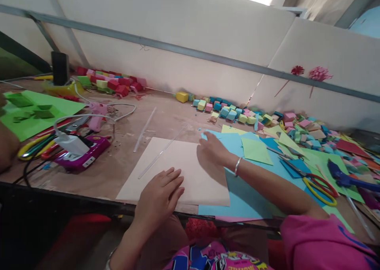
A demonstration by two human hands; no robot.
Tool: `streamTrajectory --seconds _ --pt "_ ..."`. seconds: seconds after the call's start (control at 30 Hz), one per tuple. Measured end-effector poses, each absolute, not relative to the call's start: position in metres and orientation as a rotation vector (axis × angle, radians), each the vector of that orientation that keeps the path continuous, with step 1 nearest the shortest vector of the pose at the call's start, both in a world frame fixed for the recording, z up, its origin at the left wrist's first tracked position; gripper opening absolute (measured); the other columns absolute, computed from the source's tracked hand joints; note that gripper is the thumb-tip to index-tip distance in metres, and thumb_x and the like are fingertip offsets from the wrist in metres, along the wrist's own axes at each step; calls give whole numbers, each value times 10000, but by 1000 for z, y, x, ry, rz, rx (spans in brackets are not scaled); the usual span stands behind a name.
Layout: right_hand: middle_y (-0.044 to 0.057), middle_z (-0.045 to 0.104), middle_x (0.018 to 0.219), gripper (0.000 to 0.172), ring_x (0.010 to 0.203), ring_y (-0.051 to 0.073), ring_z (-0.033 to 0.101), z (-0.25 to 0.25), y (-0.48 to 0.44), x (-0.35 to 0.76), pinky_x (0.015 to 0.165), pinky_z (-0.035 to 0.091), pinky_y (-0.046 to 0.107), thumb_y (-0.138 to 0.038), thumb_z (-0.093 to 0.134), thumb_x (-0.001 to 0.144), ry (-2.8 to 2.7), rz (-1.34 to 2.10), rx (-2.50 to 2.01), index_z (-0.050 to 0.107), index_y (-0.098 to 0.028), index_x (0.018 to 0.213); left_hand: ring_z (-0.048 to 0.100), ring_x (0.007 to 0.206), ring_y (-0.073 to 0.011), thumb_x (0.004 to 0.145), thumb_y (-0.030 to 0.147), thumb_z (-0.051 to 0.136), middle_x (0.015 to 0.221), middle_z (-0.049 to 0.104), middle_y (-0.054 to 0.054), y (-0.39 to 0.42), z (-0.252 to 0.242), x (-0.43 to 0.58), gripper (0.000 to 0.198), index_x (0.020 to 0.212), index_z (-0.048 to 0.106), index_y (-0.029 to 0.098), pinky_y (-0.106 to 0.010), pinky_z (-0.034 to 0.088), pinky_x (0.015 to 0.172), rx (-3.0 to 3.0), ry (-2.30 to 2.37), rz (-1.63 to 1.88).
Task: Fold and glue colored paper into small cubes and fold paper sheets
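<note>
A pale sheet of paper lies flat at the front of the table. My left hand rests over its near edge, open, palm down, with fingers stretched out. At the sheet's far right corner, the bent fingers of my right hand are closed on the paper; the fingertips are partly hidden. A long clear stick, like a glue stick, lies slanting across the sheet's left part. Another clear stick lies on the table to its left. Light blue paper spreads under my right forearm.
Scissors with red and yellow handles and a blue-handled tool lie at right. Several small paper cubes line the wall. At left are a purple power strip, a pink glue gun, cables, and another person's arm by green paper.
</note>
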State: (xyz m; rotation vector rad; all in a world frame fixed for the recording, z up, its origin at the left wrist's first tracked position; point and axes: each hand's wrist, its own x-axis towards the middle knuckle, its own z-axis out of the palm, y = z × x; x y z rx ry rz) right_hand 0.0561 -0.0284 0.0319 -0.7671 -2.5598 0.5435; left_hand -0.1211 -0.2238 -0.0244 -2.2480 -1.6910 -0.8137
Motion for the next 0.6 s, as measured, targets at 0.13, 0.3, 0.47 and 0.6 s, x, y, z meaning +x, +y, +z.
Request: streamTrajectory --seconds 0.13,0.3,0.47,0.6 --pt "165 528 1384 300 1316 231 453 39 -56 95 1045 410 424 -81 462 925 -2888 112 -510 603 -142 1183 628 1141 -293 913 347 527 1222 679 -80 -221 -28 -124 288 1074 710 194 -487 531 948 -2232 -1681 -859" --pt "70 440 1485 397 1418 227 319 34 -94 144 1145 306 474 -163 386 994 -3041 -340 -311 447 -230 1380 624 1143 -291 908 350 536 1223 679 -76 -219 -29 -124 284 1084 707 207 -481 517 969 -2237 -1698 -869" --pt "89 569 1360 299 1340 237 436 24 -99 144 1102 365 444 -173 399 991 -2997 -337 -222 568 -152 1237 613 1159 -276 907 337 532 1239 669 -77 -221 -24 -121 281 1086 706 207 -475 514 981 -2259 -1791 -821" --pt "122 574 1341 317 1254 228 521 30 -103 143 1005 446 428 -151 432 971 -3077 -174 -261 554 -159 1263 608 1171 -260 904 333 529 1246 664 -78 -226 -20 -122 280 1091 703 218 -456 520 984 -2305 -1881 -833"
